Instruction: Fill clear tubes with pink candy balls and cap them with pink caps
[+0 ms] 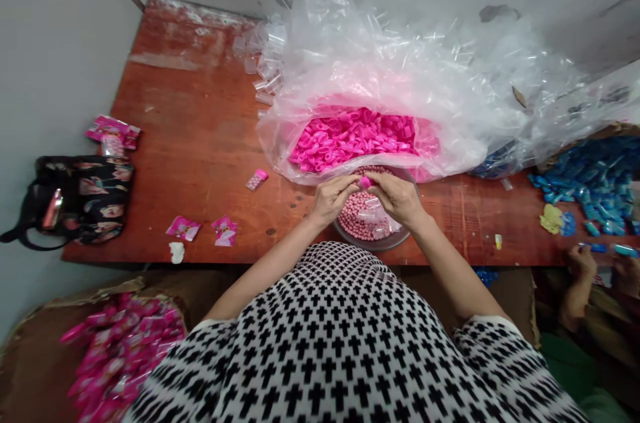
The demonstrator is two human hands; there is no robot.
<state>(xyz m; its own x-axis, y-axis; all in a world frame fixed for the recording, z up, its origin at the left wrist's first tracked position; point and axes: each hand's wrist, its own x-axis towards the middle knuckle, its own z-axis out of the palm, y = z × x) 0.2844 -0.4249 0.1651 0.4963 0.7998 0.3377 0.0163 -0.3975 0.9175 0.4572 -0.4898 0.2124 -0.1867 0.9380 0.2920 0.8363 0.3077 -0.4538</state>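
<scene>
A small bright pink plastic cap (365,182) is pinched between my two hands, above a round bowl (385,244) of pink candy-like balls (356,215). My left hand (331,200) closes on it from the left with thumb and fingertips. From the other side my right hand (400,198) grips it, fingers bent. Whether a clear tube is attached to the cap, I cannot make out. Several clear plastic tubes (377,213) lie on the balls in the bowl. Just behind the bowl, an open plastic bag (280,143) holds many pink caps (350,136).
A filled pink-capped container (257,179), two pink packets (184,228) and a floral bag (103,200) lie on the left. Clear tubes (273,50) are heaped behind. Below left stands a carton of pink packets (125,350). At right are blue pieces (595,176) and another person's hands (583,266).
</scene>
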